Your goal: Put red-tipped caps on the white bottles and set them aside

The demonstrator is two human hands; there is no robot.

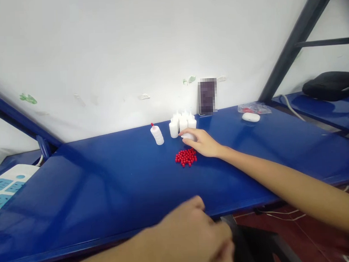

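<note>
Head view. From here I see the right hand (205, 142) curled around a white bottle (189, 137), which is tipped well over with its narrow end toward the left. This held bottle is positioned directly in front of the standing white bottles (183, 125) and behind the pile of red caps (187, 157) on the blue table (107, 187). One red-tipped bottle (157, 134) stands apart, left of the group. The left hand (189, 231) is near the front edge with fingers bent inward; blur and angle hide the fingertips, so I cannot tell whether it holds anything.

Caution: the right hand is close to the group. A sideways swing of the wrist could topple one or more bottles. Lowering the forearm or palm carelessly could scatter the caps. If the held bottle contains liquid, which cannot be seen, squeezing it while tilted could cause leakage.
</note>
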